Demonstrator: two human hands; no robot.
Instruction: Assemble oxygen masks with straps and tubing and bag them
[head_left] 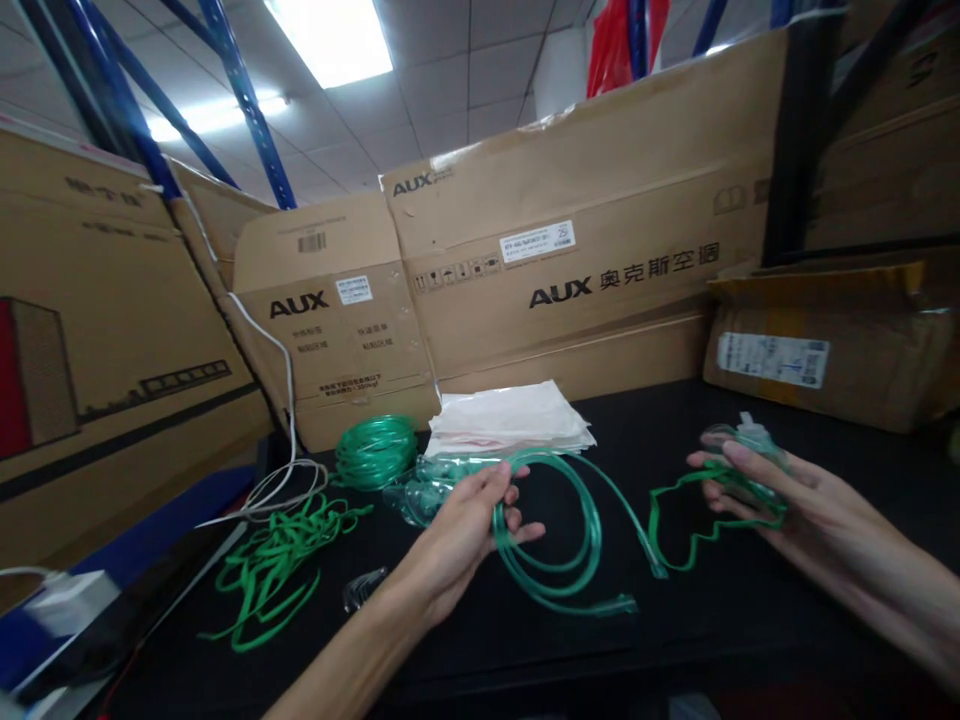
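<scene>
Green-tinted clear plastic tubing [594,525] is gathered in a loose loop just above the black table top [675,640], near the middle of the view, and it is gripped at its upper left bend by the left hand [465,520]. That forearm is brought in from the lower left, the wrist bent inward, the fingers curled round the tube and the thumb laid across it. Over on the right, a clear green-tinted plastic face mask [746,440] is held in the right hand [780,495]; the fingers are stretched long beneath it, the thumb is pressed along its near edge, and the forearm is angled in from the lower right corner. A thin green elastic strap [651,530] is seen hanging from the mask in a slack curl towards the tubing. Behind the left hand, a stack of white plastic bags [510,415] is spotted, with a tight coil of green tubing [375,450] beside it and a tangled heap of green straps [277,560] further left. Brown cardboard boxes [570,330] are stacked along the back.
</scene>
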